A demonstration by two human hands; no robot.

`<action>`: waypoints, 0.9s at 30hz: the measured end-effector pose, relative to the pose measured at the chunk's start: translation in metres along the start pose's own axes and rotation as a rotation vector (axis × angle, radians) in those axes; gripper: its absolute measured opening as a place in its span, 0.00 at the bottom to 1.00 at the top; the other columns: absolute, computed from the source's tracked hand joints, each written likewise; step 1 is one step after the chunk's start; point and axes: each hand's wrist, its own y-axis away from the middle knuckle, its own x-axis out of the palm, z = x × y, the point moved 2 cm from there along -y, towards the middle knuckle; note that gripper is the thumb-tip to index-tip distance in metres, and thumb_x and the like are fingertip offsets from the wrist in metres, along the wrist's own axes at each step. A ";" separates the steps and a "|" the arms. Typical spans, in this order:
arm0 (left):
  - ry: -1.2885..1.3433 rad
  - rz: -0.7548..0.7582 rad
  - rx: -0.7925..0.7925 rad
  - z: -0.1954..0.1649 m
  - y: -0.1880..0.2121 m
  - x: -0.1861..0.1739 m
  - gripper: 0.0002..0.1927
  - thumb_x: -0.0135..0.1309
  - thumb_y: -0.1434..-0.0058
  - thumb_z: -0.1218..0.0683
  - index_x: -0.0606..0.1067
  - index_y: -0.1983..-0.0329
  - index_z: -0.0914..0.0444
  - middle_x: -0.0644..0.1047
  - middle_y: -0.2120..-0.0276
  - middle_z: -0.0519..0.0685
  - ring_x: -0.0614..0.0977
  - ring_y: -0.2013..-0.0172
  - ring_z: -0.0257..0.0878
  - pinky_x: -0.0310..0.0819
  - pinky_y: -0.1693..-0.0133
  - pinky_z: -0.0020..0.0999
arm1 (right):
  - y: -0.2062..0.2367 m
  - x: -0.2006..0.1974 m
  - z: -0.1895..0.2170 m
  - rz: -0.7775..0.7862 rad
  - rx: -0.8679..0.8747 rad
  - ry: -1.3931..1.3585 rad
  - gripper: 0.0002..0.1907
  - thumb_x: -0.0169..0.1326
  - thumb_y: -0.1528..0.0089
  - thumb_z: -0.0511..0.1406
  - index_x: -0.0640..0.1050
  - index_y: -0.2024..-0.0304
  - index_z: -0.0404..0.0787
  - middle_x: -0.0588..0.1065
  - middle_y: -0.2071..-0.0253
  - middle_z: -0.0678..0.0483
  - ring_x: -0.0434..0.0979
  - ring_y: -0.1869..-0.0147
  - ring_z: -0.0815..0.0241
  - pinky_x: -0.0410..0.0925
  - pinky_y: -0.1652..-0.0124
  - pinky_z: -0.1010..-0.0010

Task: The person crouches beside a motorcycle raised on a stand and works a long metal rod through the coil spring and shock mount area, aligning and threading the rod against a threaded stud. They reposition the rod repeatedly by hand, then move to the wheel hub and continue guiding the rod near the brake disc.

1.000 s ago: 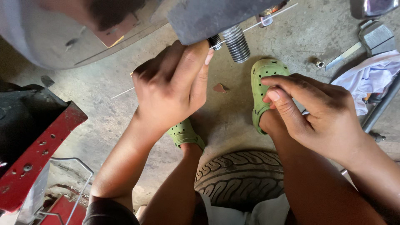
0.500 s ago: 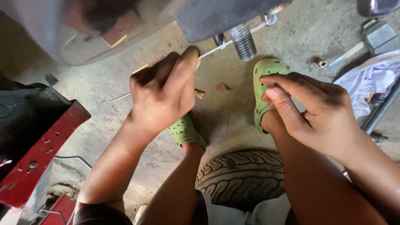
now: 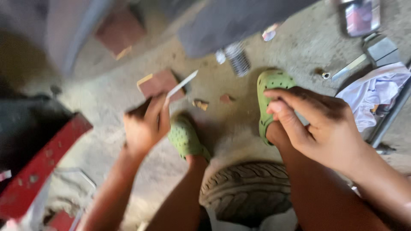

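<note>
The left hand (image 3: 143,126) is closed in a fist round one thin, pale rod (image 3: 182,84), which sticks up and away from the top of the grip at a slant. The picture is smeared there, so what the rod is made of cannot be told. Just beyond the tip of the rod lies one flat reddish block (image 3: 158,83) on the concrete floor (image 3: 107,98), and past the block to the right are two small brownish chips (image 3: 200,104).

The right hand (image 3: 314,124) hangs near the right ankle with thumb and forefinger pinched together; whether anything sits between them cannot be told. Two green clogs are on the feet: the left clog (image 3: 185,137) just beside the left grip, the right clog (image 3: 267,92) behind the pinched fingers.

Below both hands, between the legs, lies one tyre (image 3: 246,190) with ribbed tread. Above the hands one coil spring (image 3: 237,57) hangs under a grey body panel (image 3: 231,19). To the right of the right hand are one crumpled white cloth (image 3: 372,92), one small metal nut (image 3: 326,75) and one grey flat tool (image 3: 376,53). Left of the left fist stands one red metal frame (image 3: 40,164).
</note>
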 end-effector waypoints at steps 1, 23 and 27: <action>0.035 -0.025 0.043 -0.001 0.000 0.000 0.06 0.56 0.32 0.63 0.75 0.52 0.65 0.78 0.66 0.55 0.80 0.70 0.52 0.75 0.67 0.42 | 0.000 0.000 0.003 -0.005 0.021 0.010 0.12 0.58 0.34 0.30 0.80 0.49 0.33 0.82 0.61 0.48 0.84 0.63 0.60 0.74 0.66 0.72; 0.246 -0.131 0.144 -0.014 -0.027 -0.028 0.04 0.54 0.25 0.64 0.73 0.50 0.68 0.81 0.58 0.52 0.83 0.65 0.45 0.76 0.64 0.34 | -0.072 0.017 0.056 -0.066 0.194 -0.388 0.07 0.55 0.29 0.32 0.79 0.60 0.33 0.78 0.69 0.55 0.78 0.71 0.68 0.69 0.74 0.79; 0.172 -0.130 0.128 -0.010 -0.023 -0.030 0.03 0.55 0.26 0.63 0.75 0.51 0.66 0.81 0.58 0.52 0.83 0.67 0.44 0.75 0.64 0.34 | -0.076 0.016 0.060 -0.067 0.004 -0.314 0.06 0.52 0.25 0.28 0.77 0.56 0.30 0.78 0.63 0.52 0.82 0.62 0.66 0.72 0.70 0.79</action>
